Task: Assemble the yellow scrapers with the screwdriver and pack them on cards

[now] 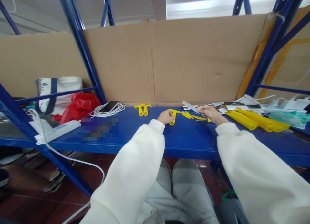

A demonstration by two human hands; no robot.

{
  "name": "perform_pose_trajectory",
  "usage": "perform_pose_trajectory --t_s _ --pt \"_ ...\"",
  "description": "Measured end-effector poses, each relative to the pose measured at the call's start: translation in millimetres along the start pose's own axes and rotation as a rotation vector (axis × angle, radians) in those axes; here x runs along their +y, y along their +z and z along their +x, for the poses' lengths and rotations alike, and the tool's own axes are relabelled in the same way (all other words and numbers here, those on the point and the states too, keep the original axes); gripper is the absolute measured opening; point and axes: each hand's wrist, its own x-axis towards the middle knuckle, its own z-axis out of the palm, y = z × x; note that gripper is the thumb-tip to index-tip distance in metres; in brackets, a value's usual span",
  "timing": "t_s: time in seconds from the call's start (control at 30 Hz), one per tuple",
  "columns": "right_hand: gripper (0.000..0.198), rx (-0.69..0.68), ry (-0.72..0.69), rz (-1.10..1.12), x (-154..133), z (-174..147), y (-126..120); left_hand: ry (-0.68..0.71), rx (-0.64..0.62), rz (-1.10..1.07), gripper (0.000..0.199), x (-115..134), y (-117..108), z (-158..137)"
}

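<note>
My left hand (165,116) is closed at the left side of a yellow T-shaped piece (172,119) with a tube-like stem, holding it on the blue shelf top. In my right hand (210,113) is a flat, pale grey strip (190,106), pinched at one end and pointing up to the left. Small yellow offcuts (187,115) and a narrow yellow strip (199,117) lie between the hands. A thin dark tool (201,121) rests just below my right hand; its kind is too small to tell. Two similar yellow T-shaped pieces (143,110) stand further left.
Several long yellow tubes (256,120) lie at the right, before papers and white cables. To the left are a phone (109,107) on a coiled white cable, a white power strip (60,131) and a red bag (81,106). Cardboard (189,62) walls the back; blue posts flank the shelf.
</note>
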Motion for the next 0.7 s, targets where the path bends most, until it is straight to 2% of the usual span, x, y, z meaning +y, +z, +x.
perform_pose_trajectory --t_s 0.13,0.4,0.57,0.7 --pt "0.012 -0.075 -0.062 -0.046 -11.7 -6.1 10.8 -0.013 -0.004 0.048 0.015 -1.6 2.1 0.7" --pt "0.017 -0.116 -0.023 -0.075 -41.1 -15.4 41.4 -0.041 -0.018 0.129 0.025 -5.7 5.3 0.7" --pt "0.018 -0.223 -0.013 -0.121 -38.6 -22.2 47.8 -0.043 -0.039 0.156 0.03 -3.8 4.3 -0.3" --pt "0.018 -0.223 -0.003 -0.196 -33.4 -25.2 42.7 -0.048 -0.036 0.159 0.03 -4.6 5.7 0.3"
